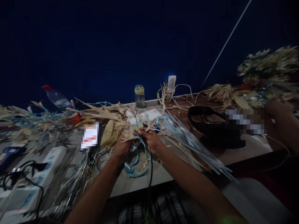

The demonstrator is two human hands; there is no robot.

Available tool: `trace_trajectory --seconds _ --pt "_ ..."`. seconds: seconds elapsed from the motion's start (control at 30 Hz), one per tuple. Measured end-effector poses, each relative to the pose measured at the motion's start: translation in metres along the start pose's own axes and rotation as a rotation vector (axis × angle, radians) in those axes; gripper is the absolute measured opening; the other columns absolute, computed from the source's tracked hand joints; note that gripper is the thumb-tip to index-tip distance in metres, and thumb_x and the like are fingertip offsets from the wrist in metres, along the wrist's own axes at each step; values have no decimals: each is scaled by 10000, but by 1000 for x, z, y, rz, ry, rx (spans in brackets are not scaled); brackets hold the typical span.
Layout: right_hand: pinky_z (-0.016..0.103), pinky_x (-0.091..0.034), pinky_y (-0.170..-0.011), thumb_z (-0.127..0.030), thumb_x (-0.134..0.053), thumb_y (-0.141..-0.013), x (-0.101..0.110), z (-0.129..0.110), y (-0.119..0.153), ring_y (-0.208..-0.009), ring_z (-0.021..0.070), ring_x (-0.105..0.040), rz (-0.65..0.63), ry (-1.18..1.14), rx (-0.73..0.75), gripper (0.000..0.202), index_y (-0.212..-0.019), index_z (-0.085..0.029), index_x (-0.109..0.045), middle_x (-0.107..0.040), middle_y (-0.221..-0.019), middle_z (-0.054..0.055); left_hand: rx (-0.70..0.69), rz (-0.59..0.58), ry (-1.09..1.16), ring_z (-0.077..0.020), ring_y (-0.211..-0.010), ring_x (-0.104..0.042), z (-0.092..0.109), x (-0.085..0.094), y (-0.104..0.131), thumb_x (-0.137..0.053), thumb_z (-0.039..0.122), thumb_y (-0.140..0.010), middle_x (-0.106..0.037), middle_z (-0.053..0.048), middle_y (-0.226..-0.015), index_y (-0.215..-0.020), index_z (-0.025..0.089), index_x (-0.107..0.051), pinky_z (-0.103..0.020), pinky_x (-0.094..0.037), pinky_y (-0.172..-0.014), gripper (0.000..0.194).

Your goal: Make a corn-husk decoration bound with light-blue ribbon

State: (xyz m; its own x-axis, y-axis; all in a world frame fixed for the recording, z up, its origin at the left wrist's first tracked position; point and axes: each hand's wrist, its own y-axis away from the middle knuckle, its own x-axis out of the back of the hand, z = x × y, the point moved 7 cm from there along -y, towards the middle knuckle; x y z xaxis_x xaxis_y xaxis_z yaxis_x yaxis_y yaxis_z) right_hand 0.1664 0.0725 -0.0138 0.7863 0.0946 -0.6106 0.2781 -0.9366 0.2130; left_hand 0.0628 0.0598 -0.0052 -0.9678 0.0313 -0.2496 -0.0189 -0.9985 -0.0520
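Both hands meet over the middle of the table, around a small bunch of pale dried husk petals with light blue ribbon wound on its stem. My left hand is closed on the husk bunch from the left. On the right, my right hand pinches at the blue-wrapped stem with thumb and finger. A loop of light blue ribbon hangs below the hands onto the table edge. Just left of my left hand lies a yellowish husk bundle.
Clear plastic sticks lie to the right, beside a black headband device. A glass jar stands at the back. Left are a tilted bottle, a phone, wires and a power strip. Another person's hand is far right.
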Motion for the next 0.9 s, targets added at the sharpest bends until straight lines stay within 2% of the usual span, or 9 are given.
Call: trace_trajectory --seconds 0.13,0.27,0.33,0.43,0.63,0.77,0.9 --pt "228 -372 -525 -284 -743 -509 -5 0 4 -484 74 -473 -58 16 -16 298 -677 -164 -529 -533 -519 -65 -18 -28 13 -98 -559 -488 1 0 1 -695 233 -566 -545 11 -613 -650 152 -556 -232 -405 -555 182" --pt "225 -400 -556 -265 -745 -508 -6 -3 4 -529 83 -516 -41 -28 10 303 -696 -170 -527 -557 -548 -64 -13 48 64 -80 -539 -480 6 1 -1 -681 172 -560 -547 26 -616 -690 152 -559 -210 -394 -526 179" --pt "227 -410 -542 -254 -751 -505 -6 -4 4 -514 89 -522 -37 -63 -5 314 -712 -175 -529 -571 -550 -60 23 77 117 -82 -551 -504 7 -2 -1 -688 117 -504 -572 29 -630 -718 158 -565 -201 -402 -530 250" --pt "225 -430 -529 -224 -756 -506 -5 -8 3 -520 97 -538 -47 -144 -27 315 -723 -180 -531 -586 -560 -48 126 92 248 -97 -573 -541 3 -8 1 -667 134 -504 -604 18 -655 -765 167 -575 -217 -437 -563 279" --pt "175 -394 -455 -161 -762 -484 -7 -11 3 -546 78 -524 -147 -193 -45 316 -716 -160 -547 -589 -621 -32 206 71 344 -75 -515 -510 -12 -6 4 -641 168 -535 -601 -7 -639 -677 130 -569 -246 -465 -619 164" --pt "185 -399 -480 -176 -764 -491 -7 -9 3 -551 80 -518 -155 -176 -38 305 -710 -159 -551 -583 -624 -28 233 34 398 -84 -540 -535 -18 -6 4 -666 164 -532 -612 -11 -653 -711 123 -587 -243 -468 -618 200" --pt "189 -400 -490 -190 -758 -510 -6 -11 1 -531 73 -507 -158 -167 -9 297 -712 -167 -541 -579 -615 -38 213 23 352 -117 -663 -591 -14 -8 5 -714 159 -538 -649 -36 -779 -777 121 -603 -252 -479 -675 267"
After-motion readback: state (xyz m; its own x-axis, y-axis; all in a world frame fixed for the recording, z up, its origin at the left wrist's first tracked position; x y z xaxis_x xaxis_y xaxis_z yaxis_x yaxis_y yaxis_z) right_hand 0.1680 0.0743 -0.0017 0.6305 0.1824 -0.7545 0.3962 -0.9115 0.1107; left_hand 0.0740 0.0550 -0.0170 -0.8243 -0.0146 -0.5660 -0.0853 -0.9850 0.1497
